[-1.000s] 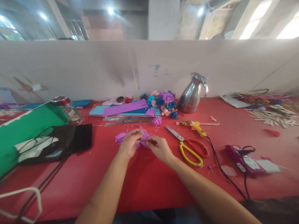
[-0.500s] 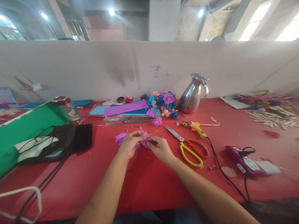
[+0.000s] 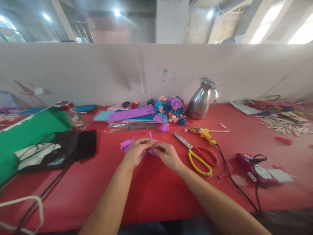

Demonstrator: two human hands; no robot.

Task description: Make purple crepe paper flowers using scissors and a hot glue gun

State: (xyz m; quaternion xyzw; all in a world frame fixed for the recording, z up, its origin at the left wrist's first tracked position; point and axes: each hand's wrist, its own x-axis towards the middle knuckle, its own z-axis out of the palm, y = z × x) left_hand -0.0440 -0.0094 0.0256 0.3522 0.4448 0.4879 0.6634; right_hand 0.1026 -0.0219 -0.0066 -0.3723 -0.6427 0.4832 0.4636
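Note:
Over the red table, my left hand [image 3: 138, 150] and my right hand [image 3: 167, 154] meet, both with fingers pinched on a strip of purple crepe paper [image 3: 150, 135]. Its tip sticks up above my left thumb; the rest is mostly covered by my fingers. More purple paper petals [image 3: 126, 144] lie just left of my left hand, and other purple pieces show beneath the fingers. A finished-looking purple paper flower [image 3: 164, 127] rests beyond my hands. To the right of my right hand lie scissors [image 3: 189, 146] with one yellow and one red handle, blades slightly apart.
Purple paper sheets [image 3: 132, 113] and thin wires [image 3: 134, 125] lie behind. Paper flowers [image 3: 171, 107] are heaped beside a steel jug [image 3: 201, 98]. A yellow glue gun [image 3: 206, 134] trails its cord past a magenta power strip [image 3: 256, 169]. At left are a phone [image 3: 85, 145] and a jar [image 3: 73, 114].
My fingers have drawn slightly closer together. The strip's tip stands a little higher and further right, and less purple paper shows between my hands.

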